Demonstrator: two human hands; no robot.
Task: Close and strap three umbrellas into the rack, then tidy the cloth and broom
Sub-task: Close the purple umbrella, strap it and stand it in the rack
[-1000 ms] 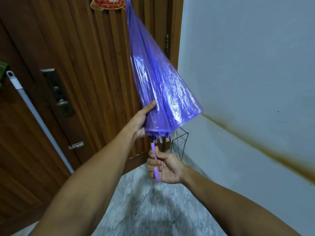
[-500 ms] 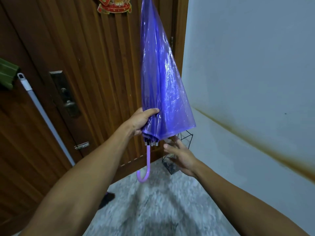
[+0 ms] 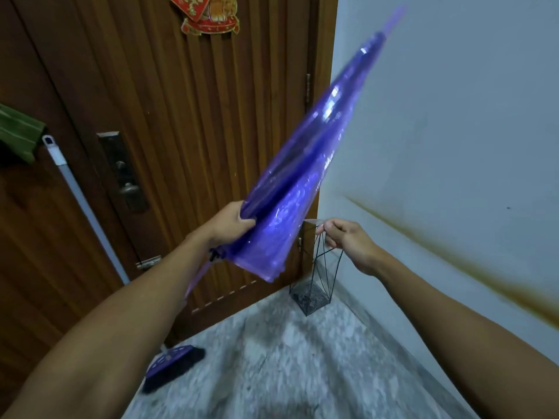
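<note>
Head view. The person stands in a corner where a brown slatted wooden door [image 3: 169, 122] meets a pale wall [image 3: 447, 116] on the right. The left hand [image 3: 230, 225] grips the folded skirt of a closed, translucent purple umbrella [image 3: 296, 182], fingers curled round the bunched plastic near its lower rim. The umbrella is tilted, its tip pointing up and to the right across the edge of the door frame and over the wall; its upper part is blurred. Its pale purple handle [image 3: 198, 276] runs down and left behind the left forearm. The right hand [image 3: 344, 237] pinches a thin clear strap [image 3: 311, 221] that runs from the umbrella's right edge; the remaining fingers are curled.

Just below the right hand, a black wire rack [image 3: 314, 285] stands on the mottled grey stone floor [image 3: 272, 364], tucked into the corner close to both door and wall; nothing can be seen inside it. The umbrella's lower rim hangs above and left of the rack's top edge, apart from it.

At the left, a broom [image 3: 175, 362] with a purple head rests on the floor at the foot of the door, its grey pole [image 3: 87, 207] leaning up along the door. A green cloth [image 3: 18, 131] hangs at the pole's upper end, cut by the left edge. A red ornament [image 3: 208, 13] is fixed to the door's top. Open floor lies between broom and rack.
</note>
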